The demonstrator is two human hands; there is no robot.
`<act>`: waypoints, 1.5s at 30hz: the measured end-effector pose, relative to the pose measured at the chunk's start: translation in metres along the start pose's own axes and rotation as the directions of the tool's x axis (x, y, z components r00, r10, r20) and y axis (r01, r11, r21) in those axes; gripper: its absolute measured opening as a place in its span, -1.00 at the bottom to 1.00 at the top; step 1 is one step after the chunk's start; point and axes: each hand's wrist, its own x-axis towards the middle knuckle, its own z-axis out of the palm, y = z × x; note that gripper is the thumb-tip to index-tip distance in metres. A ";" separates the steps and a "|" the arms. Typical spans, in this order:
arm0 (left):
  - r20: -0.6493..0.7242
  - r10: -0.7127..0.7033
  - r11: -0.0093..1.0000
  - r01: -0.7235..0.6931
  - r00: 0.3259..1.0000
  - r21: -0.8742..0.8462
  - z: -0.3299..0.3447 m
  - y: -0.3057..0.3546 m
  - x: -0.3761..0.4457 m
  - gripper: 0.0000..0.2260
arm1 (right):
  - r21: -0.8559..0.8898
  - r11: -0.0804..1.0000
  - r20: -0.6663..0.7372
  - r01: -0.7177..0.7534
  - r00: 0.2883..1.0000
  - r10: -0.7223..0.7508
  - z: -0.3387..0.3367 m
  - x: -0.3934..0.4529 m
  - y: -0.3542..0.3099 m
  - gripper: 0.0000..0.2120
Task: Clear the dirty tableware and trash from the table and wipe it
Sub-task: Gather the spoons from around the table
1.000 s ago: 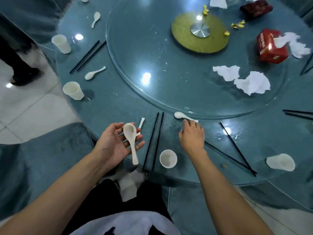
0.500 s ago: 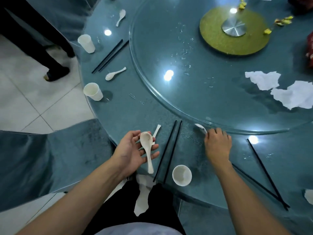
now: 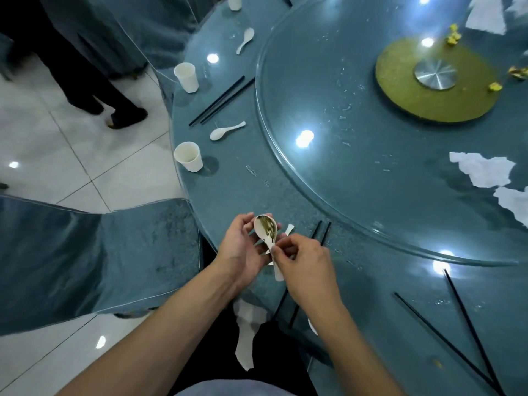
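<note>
White ceramic soup spoons (image 3: 267, 232) were what I was gathering: two sat nested over the near rim of the round blue glass-topped desk (image 3: 234, 192), at about six o'clock on it. My left hand (image 3: 243, 250) cupped the lower one from beneath, fingers curled up around it, while my right hand (image 3: 303, 261) had its grip pinched together on the handle of the upper spoon, whose bowl carried a brownish-green smear. I judged them light but rigid, glazed and probably greasy, so liable to slide against each other and to chip if dropped on glass. The neck where handle meets bowl looked the safest hold, with the stack kept level. Another white spoon (image 3: 227, 131) lay at nine o'clock between two white paper cups (image 3: 189, 156), beside a pair of black chopsticks (image 3: 222, 100). Crumpled white napkins (image 3: 483, 170) rested on the clear glass turntable (image 3: 371, 167) at three o'clock, untouched.
</note>
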 end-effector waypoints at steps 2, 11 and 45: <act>-0.009 -0.005 1.000 0.005 1.000 -0.009 -0.005 0.001 0.001 -0.66 | -0.029 0.999 -0.003 0.020 1.000 -0.020 0.004 0.002 0.000 -0.90; -0.053 0.027 0.992 -0.033 0.998 -0.122 -0.036 0.008 0.001 -0.64 | -0.603 0.745 0.048 0.285 0.945 -0.323 0.016 0.079 0.065 -0.81; -0.202 0.205 0.908 -0.263 0.958 -0.326 -0.178 0.060 -0.119 -0.64 | -0.015 0.955 0.279 0.297 0.918 -0.282 0.122 -0.067 -0.120 -0.92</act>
